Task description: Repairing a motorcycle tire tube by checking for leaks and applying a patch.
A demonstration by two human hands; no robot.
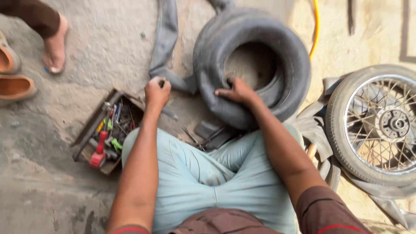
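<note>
The person squats over a dusty concrete floor [108,56], pale blue trousers filling the lower middle of the view. A black rubber tyre [251,69] lies flat on the floor just ahead of the knees, its round opening facing up. The right hand [237,92] rests on the near wall of the tyre, palm down, fingers spread across the rubber and curling toward the inner edge; its grip is loose, pressing rather than clenching. The left hand [157,93] is balled into a fist just left of the tyre, clenched on what seems to be the end of a grey inner tube [167,43], though the exact thing in the fist is hard to make out. That tube runs up from the hand along the tyre's left side and out of the top of the view.

Left of the left forearm sits an open wooden tool tray [89,130] holding screwdrivers and red-handled tools. Dark flat tools [212,135] lie on the floor between the knees. At the right a spoked wheel [381,125] with its tyre lies on a grey sheet. A yellow hose [315,30] curves behind the tyre. Another person's foot [55,43] and sandals [13,73] show at top left.
</note>
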